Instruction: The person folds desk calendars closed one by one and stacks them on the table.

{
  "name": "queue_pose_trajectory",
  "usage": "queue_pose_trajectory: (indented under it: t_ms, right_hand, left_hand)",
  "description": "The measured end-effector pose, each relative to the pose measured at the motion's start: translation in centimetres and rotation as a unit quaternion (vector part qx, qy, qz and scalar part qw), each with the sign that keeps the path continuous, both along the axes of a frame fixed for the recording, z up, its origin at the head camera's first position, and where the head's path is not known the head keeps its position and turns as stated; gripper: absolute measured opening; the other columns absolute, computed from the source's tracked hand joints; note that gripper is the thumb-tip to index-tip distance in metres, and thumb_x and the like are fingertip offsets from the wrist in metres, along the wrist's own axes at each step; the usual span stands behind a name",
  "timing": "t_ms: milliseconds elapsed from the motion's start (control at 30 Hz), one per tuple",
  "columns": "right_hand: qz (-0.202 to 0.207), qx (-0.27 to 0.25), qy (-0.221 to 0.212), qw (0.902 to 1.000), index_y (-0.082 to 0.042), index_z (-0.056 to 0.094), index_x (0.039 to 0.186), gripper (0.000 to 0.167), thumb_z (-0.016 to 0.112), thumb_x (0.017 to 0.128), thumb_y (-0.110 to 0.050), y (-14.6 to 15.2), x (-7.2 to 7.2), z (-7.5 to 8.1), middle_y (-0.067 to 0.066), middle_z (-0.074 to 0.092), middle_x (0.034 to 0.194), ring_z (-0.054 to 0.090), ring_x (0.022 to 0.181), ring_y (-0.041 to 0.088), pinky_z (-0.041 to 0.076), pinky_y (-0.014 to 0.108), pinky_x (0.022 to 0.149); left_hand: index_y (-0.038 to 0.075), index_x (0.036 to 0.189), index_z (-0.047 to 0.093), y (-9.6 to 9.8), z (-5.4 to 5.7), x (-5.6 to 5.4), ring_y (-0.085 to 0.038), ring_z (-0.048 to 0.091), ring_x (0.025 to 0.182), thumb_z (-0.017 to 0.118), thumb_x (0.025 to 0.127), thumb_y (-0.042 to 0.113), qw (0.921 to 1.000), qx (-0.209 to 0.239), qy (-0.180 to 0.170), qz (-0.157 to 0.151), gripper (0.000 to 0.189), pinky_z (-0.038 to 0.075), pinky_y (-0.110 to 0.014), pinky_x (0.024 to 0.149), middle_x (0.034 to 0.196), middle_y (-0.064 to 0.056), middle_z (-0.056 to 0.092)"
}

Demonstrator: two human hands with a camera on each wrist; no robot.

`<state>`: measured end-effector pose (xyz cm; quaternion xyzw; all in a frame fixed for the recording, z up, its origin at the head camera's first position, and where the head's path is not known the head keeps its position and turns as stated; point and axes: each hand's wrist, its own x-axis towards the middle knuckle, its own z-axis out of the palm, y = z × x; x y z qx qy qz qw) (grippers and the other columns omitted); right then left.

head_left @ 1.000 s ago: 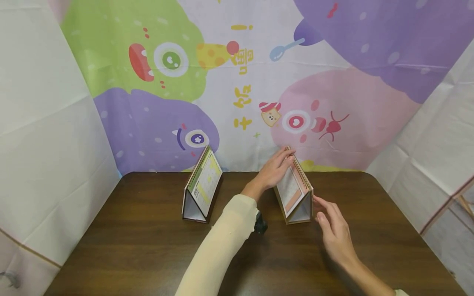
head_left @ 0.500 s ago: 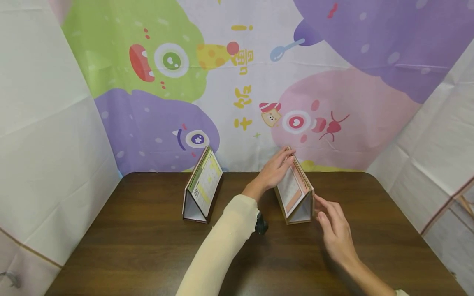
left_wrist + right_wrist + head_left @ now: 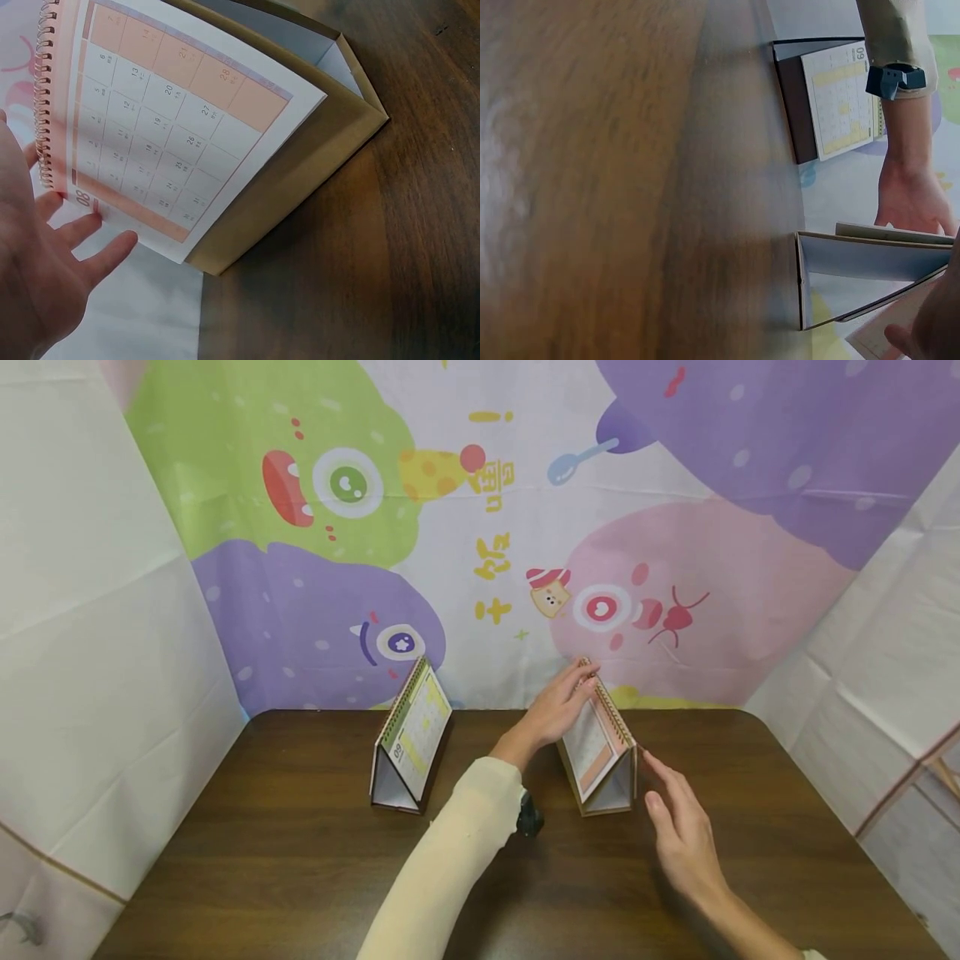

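A pink desk calendar [image 3: 596, 758] with a gold spiral stands tent-like at the right of the table. At its far end, my left hand [image 3: 553, 706] rests with fingers on the spiral ridge. The left wrist view has the page marked 08 [image 3: 161, 124] facing up, with those fingers spread beside its corner. My right hand [image 3: 686, 843] is on the calendar's right side, extended fingertips at the near spiral corner and thumb apart below. In the right wrist view a pinkish page [image 3: 889, 319] stands off the cardboard stand [image 3: 801, 281], near the right thumb.
A second desk calendar [image 3: 414, 735], with a green header and page 09, stands on the left of the brown wooden table [image 3: 315, 877]. A cartoon-print cloth [image 3: 480, 677] hangs behind the table's back edge, with white cloth walls on both sides.
My right fingertips have shifted slightly to the right, away from the calendar's side, and a page edge there now stands out a little. The left hand has stayed in place.
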<state>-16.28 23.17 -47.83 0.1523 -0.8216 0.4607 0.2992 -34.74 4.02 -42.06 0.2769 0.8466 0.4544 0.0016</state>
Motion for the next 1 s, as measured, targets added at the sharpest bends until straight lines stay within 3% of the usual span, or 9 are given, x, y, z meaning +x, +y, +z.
queue_pose_trajectory:
  t_ms: [300,767,1000]
  right_hand:
    - [-0.013,-0.013,-0.031,0.9993,-0.006,0.053,0.165,0.052,0.056,0.114,-0.002,0.2,-0.3,0.2,0.027,0.063,0.16,0.041,0.147,-0.024,0.03,-0.002,0.117]
    - [-0.02,-0.015,-0.013,0.9996,-0.004,0.061,0.159,0.046,0.053,0.114,-0.001,0.5,-1.3,0.8,0.026,0.064,0.16,0.044,0.149,-0.021,0.032,0.0,0.118]
    - [-0.014,-0.008,0.012,0.9998,-0.003,0.06,0.16,0.047,0.052,0.113,0.0,0.6,-1.5,1.5,0.027,0.063,0.161,0.042,0.154,-0.017,0.029,0.003,0.126]
  left_hand:
    - [0.018,0.173,0.046,0.0,-0.2,0.1,-0.031,0.024,0.178,0.034,0.123,0.042,1.0,0.001,0.007,0.006,0.057,0.022,-0.053,0.146,0.19,-0.012,0.024]
    - [0.02,0.175,0.043,0.0,-0.4,0.2,-0.032,0.024,0.178,0.036,0.123,0.041,0.9999,0.012,0.002,0.002,0.057,0.023,-0.054,0.145,0.191,-0.011,0.021]
    - [0.022,0.177,0.039,0.0,-0.9,0.1,-0.032,0.021,0.179,0.036,0.123,0.042,0.9999,0.011,-0.002,-0.002,0.058,0.021,-0.055,0.146,0.192,-0.011,0.017]
